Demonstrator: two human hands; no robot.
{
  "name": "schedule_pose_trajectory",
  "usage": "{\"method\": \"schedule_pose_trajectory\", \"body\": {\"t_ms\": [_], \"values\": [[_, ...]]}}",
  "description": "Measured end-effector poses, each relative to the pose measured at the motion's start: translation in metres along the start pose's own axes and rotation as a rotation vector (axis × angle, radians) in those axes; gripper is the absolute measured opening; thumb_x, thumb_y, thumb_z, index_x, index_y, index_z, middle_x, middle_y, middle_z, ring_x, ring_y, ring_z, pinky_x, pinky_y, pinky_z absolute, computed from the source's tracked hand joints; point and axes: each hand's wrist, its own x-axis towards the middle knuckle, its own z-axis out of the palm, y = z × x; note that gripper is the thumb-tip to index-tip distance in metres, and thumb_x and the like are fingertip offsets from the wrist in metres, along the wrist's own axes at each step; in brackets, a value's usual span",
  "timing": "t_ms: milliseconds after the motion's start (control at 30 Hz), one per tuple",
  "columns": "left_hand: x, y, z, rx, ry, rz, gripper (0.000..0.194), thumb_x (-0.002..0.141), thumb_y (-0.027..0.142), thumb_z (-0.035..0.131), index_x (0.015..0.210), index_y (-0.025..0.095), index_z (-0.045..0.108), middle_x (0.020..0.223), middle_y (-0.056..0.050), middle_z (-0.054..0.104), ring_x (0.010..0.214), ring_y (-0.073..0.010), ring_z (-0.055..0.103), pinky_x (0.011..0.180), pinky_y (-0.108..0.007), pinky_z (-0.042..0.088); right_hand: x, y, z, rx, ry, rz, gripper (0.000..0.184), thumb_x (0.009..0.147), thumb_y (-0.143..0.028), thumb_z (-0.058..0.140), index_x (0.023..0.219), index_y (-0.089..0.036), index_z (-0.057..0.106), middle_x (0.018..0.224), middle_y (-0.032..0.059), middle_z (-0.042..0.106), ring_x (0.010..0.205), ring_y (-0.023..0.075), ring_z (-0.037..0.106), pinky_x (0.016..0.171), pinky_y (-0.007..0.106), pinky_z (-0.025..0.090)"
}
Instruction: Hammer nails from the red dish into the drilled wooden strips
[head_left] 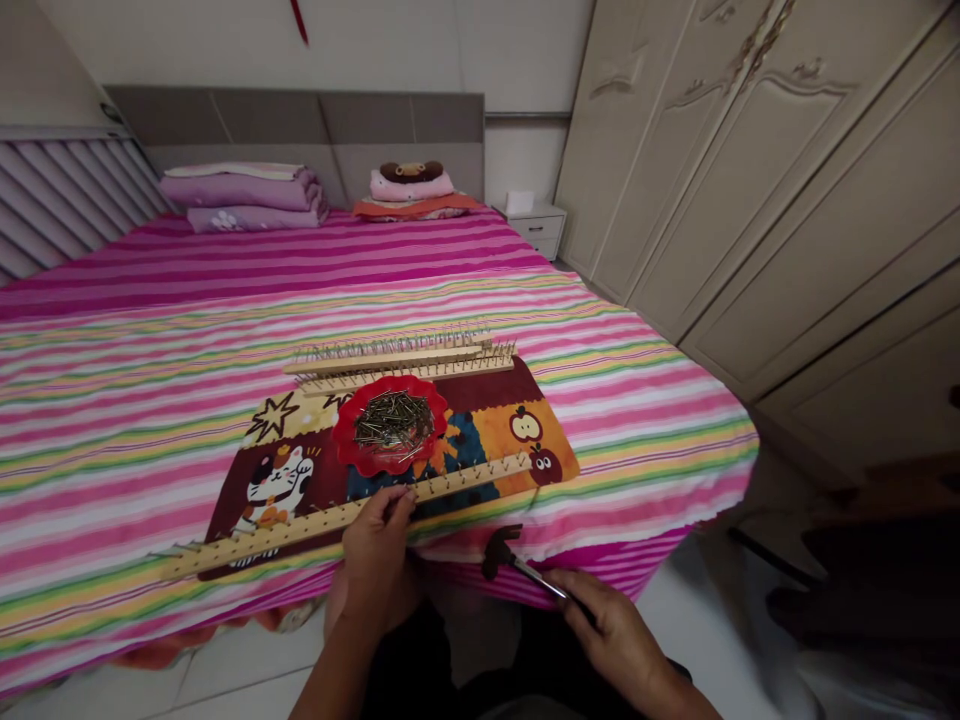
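Observation:
My right hand is closed round the handle of a claw hammer, whose dark head is held off the bed's front edge. My left hand rests at the middle of a long, narrow wooden strip, thumb and fingertips pinched together. Whatever is between those fingertips is too small to make out. Nails stand up along the strip on both sides of this hand; some at its left end lean over. Just beyond it, a red scalloped bowl holds a heap of loose nails.
Behind the bowl lie more wooden strips with nails sticking up. A patterned mat lies beneath them on the striped bed cover. Folded bedding is stacked near the headboard. A wardrobe stands along the right side.

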Motion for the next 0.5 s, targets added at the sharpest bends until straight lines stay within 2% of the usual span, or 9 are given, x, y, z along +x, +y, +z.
{"method": "schedule_pose_trajectory", "body": {"t_ms": [167, 233, 367, 500], "values": [[0.001, -0.007, 0.001, 0.128, 0.012, 0.199, 0.024, 0.073, 0.043, 0.055, 0.078, 0.023, 0.068, 0.081, -0.002, 0.072, 0.078, -0.0205, 0.065, 0.077, -0.032, 0.049, -0.002, -0.010, -0.004, 0.024, 0.035, -0.008, 0.030, 0.087, -0.020, 0.051, 0.109, -0.022, 0.070, 0.102, 0.0078, 0.076, 0.093, 0.0218, 0.072, 0.081, 0.031, 0.058], [0.001, -0.009, 0.001, 0.173, 0.011, 0.259, 0.024, 0.076, 0.041, 0.053, 0.079, 0.023, 0.067, 0.082, -0.002, 0.071, 0.080, -0.0205, 0.064, 0.077, -0.032, 0.049, -0.001, -0.024, -0.009, 0.036, 0.073, -0.038, 0.030, 0.089, -0.021, 0.051, 0.115, -0.025, 0.067, 0.104, 0.0058, 0.075, 0.095, 0.0199, 0.071, 0.082, 0.028, 0.058], [-0.002, -0.013, 0.001, 0.213, -0.004, 0.307, 0.023, 0.080, 0.038, 0.050, 0.084, 0.022, 0.066, 0.087, -0.003, 0.070, 0.082, -0.0199, 0.064, 0.079, -0.033, 0.050, 0.015, -0.061, -0.021, 0.036, 0.205, -0.188, 0.038, 0.090, -0.015, 0.052, 0.125, -0.029, 0.059, 0.101, 0.0043, 0.073, 0.092, 0.0172, 0.069, 0.077, 0.024, 0.057], [-0.005, -0.016, 0.003, 0.230, -0.015, 0.386, 0.021, 0.083, 0.033, 0.047, 0.088, 0.021, 0.064, 0.089, -0.004, 0.069, 0.084, -0.0194, 0.064, 0.080, -0.033, 0.050, 0.041, -0.089, -0.023, -0.008, 0.169, -0.305, 0.044, 0.091, -0.008, 0.045, 0.131, -0.025, 0.053, 0.095, 0.0070, 0.068, 0.085, 0.0168, 0.066, 0.070, 0.025, 0.056]]}}
